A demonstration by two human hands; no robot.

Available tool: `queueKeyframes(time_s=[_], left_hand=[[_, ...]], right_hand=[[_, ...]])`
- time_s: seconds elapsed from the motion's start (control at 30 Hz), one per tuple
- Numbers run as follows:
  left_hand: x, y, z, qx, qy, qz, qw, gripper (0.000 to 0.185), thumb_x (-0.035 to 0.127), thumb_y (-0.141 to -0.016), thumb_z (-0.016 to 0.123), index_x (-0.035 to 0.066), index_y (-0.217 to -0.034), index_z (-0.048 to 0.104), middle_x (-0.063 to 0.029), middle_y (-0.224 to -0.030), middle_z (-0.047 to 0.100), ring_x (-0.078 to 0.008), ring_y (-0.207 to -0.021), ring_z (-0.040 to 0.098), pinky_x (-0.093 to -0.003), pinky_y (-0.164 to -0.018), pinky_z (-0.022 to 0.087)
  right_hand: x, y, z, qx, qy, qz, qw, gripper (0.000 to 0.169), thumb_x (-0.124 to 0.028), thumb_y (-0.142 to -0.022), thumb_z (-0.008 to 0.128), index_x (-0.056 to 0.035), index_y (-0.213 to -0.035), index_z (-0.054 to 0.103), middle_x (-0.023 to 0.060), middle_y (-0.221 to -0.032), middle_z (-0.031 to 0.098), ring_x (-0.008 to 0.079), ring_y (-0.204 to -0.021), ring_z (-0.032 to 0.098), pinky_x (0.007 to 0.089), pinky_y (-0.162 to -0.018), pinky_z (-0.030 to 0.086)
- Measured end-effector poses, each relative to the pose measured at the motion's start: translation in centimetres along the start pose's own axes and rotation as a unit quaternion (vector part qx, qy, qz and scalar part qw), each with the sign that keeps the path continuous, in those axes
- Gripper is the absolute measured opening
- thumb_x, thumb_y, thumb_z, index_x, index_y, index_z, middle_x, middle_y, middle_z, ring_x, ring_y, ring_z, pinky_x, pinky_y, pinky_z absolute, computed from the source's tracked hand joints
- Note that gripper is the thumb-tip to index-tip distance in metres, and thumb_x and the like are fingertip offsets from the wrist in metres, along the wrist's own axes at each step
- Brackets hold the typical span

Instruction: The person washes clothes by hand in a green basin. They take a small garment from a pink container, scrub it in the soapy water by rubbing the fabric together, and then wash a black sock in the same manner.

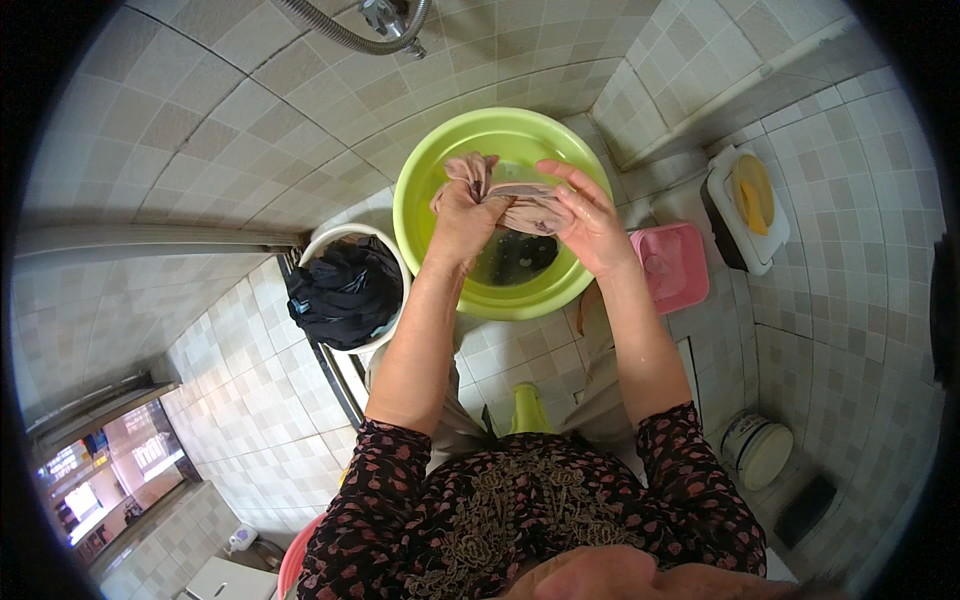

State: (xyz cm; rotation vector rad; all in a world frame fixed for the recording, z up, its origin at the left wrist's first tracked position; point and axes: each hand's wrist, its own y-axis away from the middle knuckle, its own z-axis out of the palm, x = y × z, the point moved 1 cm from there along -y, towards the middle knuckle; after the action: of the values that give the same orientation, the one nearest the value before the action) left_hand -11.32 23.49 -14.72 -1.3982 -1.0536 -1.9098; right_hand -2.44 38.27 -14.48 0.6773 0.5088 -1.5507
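Above a lime-green plastic basin, my left hand grips a bunched pinkish-beige cloth, part of which sticks up beyond my fist. My right hand is at the cloth's other end, with the thumb side against the fabric and some fingers lifted apart from it. The cloth is wrinkled and carries a small dark patterned mark. Below it, water lies in the basin, and a dark item sits under the surface. What the right palm covers is hidden.
A white bucket piled with dark clothes stands left of the basin. To the right are a pink plastic container and a white-lidded bin. A metal shower hose hangs above. A lidded tub stands lower right.
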Motion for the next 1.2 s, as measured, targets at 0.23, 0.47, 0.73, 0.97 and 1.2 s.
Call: queueKeyframes(time_s=[0.23,0.47,0.73,0.97,1.2], left_hand=[[0.0,0.1,-0.4,-0.127,0.384,-0.051,0.913,0.046,0.007,-0.087,0.053,0.002,-0.131,0.041,-0.0102,-0.120,0.052,-0.0208,-0.104,0.056,-0.0342,-0.090,0.046],[2.1,1.6,-0.6,-0.205,0.363,-0.013,0.909,0.054,0.016,-0.093,0.050,0.009,-0.142,0.028,-0.0084,-0.128,0.048,-0.0218,-0.114,0.050,-0.0370,-0.096,0.042],[0.7,0.5,-0.3,-0.141,0.190,0.029,0.971,0.055,0.013,-0.091,0.052,0.009,-0.141,0.028,-0.0069,-0.138,0.035,-0.0160,-0.123,0.038,-0.0295,-0.101,0.033],[-0.3,-1.2,-3.1,0.076,0.192,0.053,0.977,0.040,0.007,-0.089,0.055,0.009,-0.127,0.043,-0.0052,-0.126,0.046,-0.0159,-0.114,0.044,-0.0291,-0.097,0.037],[-0.2,-1.0,-2.1,0.033,-0.022,0.144,0.989,0.038,0.026,-0.097,0.042,0.001,-0.126,0.047,-0.0089,-0.126,0.050,-0.0175,-0.110,0.048,-0.0309,-0.097,0.037]], right_hand=[[2.2,-1.0,-1.0,0.053,-0.023,0.026,0.998,0.029,-0.013,-0.093,0.051,-0.0006,-0.120,0.047,0.0130,-0.108,0.057,0.0209,-0.102,0.058,0.0345,-0.086,0.048],[2.2,-1.0,-1.8,0.075,0.099,-0.003,0.992,0.024,-0.025,-0.094,0.054,-0.0042,-0.106,0.054,0.0044,-0.090,0.059,0.0140,-0.076,0.058,0.0259,-0.066,0.045],[0.7,-0.1,-2.3,0.069,0.284,-0.030,0.956,0.021,-0.025,-0.095,0.049,-0.0049,-0.097,0.056,0.0052,-0.087,0.059,0.0144,-0.077,0.056,0.0294,-0.067,0.045],[-2.9,0.0,-4.0,0.153,-0.028,-0.205,0.966,0.012,-0.018,-0.094,0.050,-0.0073,-0.101,0.052,0.0061,-0.099,0.060,0.0182,-0.094,0.058,0.0375,-0.080,0.047],[-3.1,0.2,-4.7,0.242,0.012,-0.177,0.954,0.012,-0.017,-0.094,0.050,-0.0079,-0.101,0.054,0.0026,-0.093,0.060,0.0149,-0.086,0.058,0.0291,-0.071,0.043]])
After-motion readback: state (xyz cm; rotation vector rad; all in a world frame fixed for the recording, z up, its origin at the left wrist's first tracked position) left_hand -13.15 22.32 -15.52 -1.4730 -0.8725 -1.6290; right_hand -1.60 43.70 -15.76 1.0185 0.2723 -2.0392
